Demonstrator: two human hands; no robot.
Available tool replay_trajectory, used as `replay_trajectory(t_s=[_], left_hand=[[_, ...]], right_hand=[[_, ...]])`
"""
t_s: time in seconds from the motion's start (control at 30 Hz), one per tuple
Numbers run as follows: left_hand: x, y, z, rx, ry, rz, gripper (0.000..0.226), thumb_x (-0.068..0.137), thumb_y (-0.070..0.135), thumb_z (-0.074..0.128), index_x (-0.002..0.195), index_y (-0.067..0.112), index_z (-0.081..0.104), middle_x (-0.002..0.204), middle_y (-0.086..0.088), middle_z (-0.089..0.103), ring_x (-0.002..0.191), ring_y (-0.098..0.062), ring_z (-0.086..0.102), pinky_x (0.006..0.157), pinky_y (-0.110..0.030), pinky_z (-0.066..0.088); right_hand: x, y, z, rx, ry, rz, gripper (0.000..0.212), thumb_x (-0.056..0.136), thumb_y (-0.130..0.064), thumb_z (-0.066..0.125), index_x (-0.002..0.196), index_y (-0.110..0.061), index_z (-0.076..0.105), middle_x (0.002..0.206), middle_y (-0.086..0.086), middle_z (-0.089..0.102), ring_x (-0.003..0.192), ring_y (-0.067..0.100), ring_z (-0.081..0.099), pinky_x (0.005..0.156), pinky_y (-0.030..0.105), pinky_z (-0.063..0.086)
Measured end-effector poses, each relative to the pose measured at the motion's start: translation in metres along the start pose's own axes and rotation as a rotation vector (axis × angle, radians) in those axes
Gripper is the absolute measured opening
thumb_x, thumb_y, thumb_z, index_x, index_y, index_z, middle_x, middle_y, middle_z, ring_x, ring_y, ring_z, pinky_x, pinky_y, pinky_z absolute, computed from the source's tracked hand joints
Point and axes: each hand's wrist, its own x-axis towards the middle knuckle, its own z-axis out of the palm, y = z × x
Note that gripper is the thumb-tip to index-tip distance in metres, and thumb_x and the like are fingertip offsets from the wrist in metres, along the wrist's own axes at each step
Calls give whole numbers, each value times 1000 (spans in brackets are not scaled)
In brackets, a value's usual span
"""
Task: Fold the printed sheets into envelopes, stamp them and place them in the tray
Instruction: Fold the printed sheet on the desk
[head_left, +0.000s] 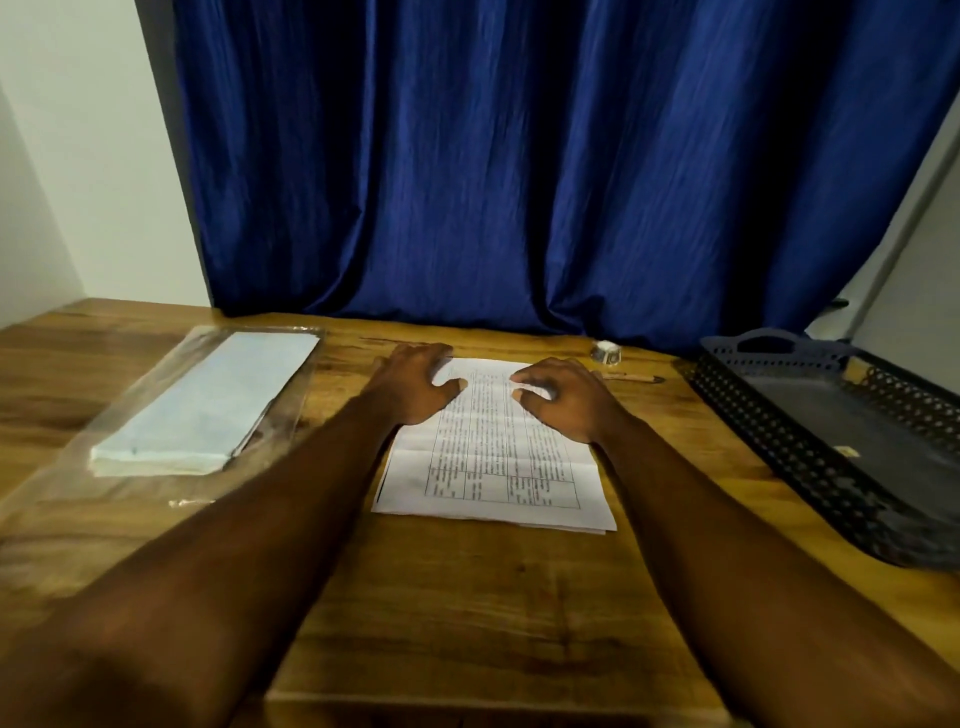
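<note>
On tabletop (467, 597), left hand (415, 384) and right hand (561, 397) curl onto far end of printed sheets (493, 467), pinch unclear; likely light, floppy, slippery, take far edge.

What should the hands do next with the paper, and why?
The left hand and right hand both rest on the far end of the printed sheets, which lie flat on the table, and the envelopes sit untouched in their plastic sleeve. So probably: pinch the top sheet's far edge and draw it toward the near edge to begin a fold.
</note>
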Motion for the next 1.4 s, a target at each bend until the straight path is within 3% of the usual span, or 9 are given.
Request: replay_trajectory(t_s=[0.13,0.37,0.67,0.77,0.9,1.0,1.1,1.27,1.4], left_hand=[[4,-7,4,-68,-38,-38,78,95,71,54,162,40,29,168,-6,34,155,-32,25,125,-59,18],[0,-3,2,-7,-17,-21,75,97,70,50,161,36,32,166,-4,39,153,-31,31,123,-60,14],[-13,6,-5,-194,170,93,82,91,34,79,157,36,31,158,0,46,147,-25,40,124,-53,22],[-15,10,-6,-444,174,65,97,89,13,81,160,39,20,130,2,64,120,-18,62,100,-35,52],[-17,10,-9,-553,235,11,95,90,2,76,161,38,25,103,3,63,93,-12,64,76,-21,54],[-21,15,-12,-561,199,-23,49,95,3,70,138,25,62,110,8,69,93,-6,65,68,-14,50],[-18,14,-10,-534,259,-11,17,95,4,68,101,19,74,94,13,70,88,-5,65,67,-18,50],[-11,-2,-8,-327,228,24,34,76,-5,79,80,29,73,86,12,72,80,-14,67,71,-37,61],[-7,-6,-9,-119,231,63,35,71,-3,81,81,31,75,81,16,69,77,-6,61,93,-41,54]], right_hand=[[-3,-6,-5,-9,-15,10,40,102,-58,58,136,-39,68,144,-14,61,138,16,47,113,43,27],[-8,-9,-8,3,-14,36,45,102,-59,58,138,-34,65,147,-12,60,140,18,47,119,49,30],[-10,-15,-12,8,1,88,73,96,-62,64,157,-28,42,161,0,48,148,27,42,121,53,36],[-11,-17,-14,-17,36,107,86,96,-61,66,164,-23,32,170,4,35,155,29,32,126,50,29],[-9,-14,-11,-32,58,101,90,93,-65,65,165,-24,30,170,4,33,155,29,32,125,51,31],[-7,-11,-9,-46,37,112,92,93,-67,64,167,-26,26,173,3,29,158,28,28,127,53,28],[-7,-13,-11,-70,58,96,93,93,-65,66,166,-26,26,172,3,29,158,28,25,127,56,25],[-9,-23,-17,-164,237,-9,96,83,-55,78,163,-27,33,165,1,36,152,26,31,119,56,25],[-9,-37,-21,-271,268,-94,79,81,-38,83,152,-32,49,150,-5,56,139,20,46,115,51,20]])
